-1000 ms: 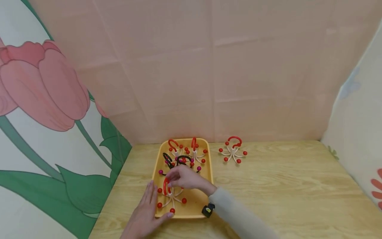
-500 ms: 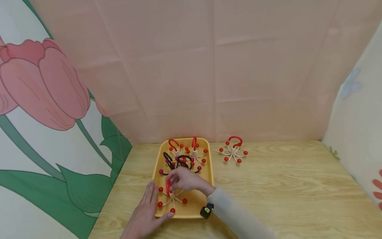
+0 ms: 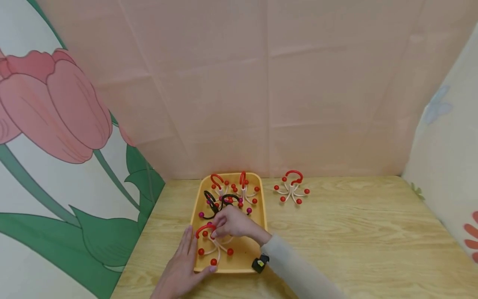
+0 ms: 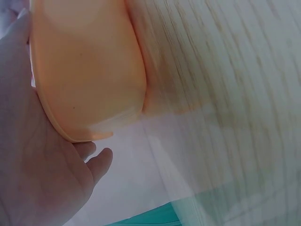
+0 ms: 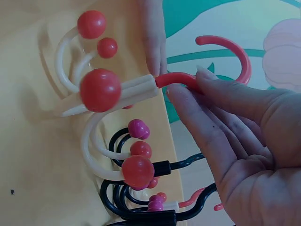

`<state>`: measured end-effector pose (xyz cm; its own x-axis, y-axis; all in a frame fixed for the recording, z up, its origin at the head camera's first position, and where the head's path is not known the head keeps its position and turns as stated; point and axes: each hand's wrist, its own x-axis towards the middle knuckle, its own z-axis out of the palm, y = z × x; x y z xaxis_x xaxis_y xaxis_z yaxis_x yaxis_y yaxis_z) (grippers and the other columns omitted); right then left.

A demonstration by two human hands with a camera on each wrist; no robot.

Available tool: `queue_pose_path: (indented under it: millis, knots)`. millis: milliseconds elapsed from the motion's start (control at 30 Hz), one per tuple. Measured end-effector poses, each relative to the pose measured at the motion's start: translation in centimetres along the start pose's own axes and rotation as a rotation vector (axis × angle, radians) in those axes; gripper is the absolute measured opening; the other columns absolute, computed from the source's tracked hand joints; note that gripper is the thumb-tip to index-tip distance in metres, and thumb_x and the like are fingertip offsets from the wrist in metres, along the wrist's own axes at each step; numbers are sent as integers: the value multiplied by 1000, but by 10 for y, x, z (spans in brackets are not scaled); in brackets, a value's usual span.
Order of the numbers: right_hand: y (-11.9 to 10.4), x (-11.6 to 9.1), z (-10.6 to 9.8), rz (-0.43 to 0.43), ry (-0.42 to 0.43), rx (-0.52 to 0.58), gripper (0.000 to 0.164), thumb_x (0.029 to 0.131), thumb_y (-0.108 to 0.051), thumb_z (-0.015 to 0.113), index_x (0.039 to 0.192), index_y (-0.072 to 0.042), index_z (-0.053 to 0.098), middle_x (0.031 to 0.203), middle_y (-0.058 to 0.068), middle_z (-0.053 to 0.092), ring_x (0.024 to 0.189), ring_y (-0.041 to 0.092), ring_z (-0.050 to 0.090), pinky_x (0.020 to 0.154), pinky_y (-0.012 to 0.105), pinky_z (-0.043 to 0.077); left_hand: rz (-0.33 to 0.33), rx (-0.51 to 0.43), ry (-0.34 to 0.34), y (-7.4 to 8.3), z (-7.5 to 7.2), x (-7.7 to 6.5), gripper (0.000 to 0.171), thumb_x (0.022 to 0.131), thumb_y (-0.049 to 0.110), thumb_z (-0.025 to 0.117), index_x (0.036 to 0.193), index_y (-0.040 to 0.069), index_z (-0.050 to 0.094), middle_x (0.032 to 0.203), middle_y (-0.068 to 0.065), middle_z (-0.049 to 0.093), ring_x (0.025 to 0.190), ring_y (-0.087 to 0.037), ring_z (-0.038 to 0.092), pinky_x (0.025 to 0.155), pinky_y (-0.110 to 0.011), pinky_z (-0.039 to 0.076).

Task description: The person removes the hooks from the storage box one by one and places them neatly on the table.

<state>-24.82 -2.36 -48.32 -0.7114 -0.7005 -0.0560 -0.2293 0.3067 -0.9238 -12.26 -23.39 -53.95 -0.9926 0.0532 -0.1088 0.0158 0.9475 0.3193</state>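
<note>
A head massager [image 3: 216, 245] with a red hook handle and curved white legs tipped with red balls stands in the near part of a yellow tray [image 3: 244, 259]. My right hand [image 3: 237, 222] pinches its red handle between thumb and fingers. In the right wrist view, the grip sits on the handle's red bend [image 5: 181, 79], just above the white neck, and the hook's free end curls away past the thumb. My left hand [image 3: 178, 261] rests along the tray's left side, fingers straight, its thumb at the near rim. The left wrist view shows it against the tray wall [image 4: 89, 61].
Behind the right hand, the tray holds black massagers [image 3: 210, 202] with purple balls and two red-handled ones [image 3: 243, 189] at the back. Another red-handled massager [image 3: 291, 191] stands on the wooden table [image 3: 354, 236] right of the tray. A draped cloth wall [image 3: 209, 95] rises behind.
The held massager's red hook has swung round from pointing toward me to pointing left, and its legs have turned slightly. The left hand stays in place.
</note>
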Motion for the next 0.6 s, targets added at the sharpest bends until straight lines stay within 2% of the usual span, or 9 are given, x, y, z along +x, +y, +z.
queue_pose_path:
  millis: [200,433,600]
  knots:
    - [-4,-6,-7,-35,42,25,7,88,-7,83,94,-5,80,85,2,83,74,16,79,65,36,65,-3,-2,8,1,-1,0,124,84,92,50,168,6,19,179,-14,-4,167,-38,3,130,-62,27]
    - [-12,-16,-23,-59,59,84,13,90,-16,84,99,-6,81,90,5,83,81,21,81,74,42,67,-23,-1,5,2,1,-1,131,81,94,52,169,5,13,179,-14,-4,167,-37,3,130,-60,27]
    - [-18,-24,-38,-52,74,120,18,91,-21,84,102,-7,81,91,6,84,86,29,82,70,39,67,-52,-2,-4,3,1,0,135,79,96,51,169,4,10,179,-15,-2,167,-37,5,131,-59,25]
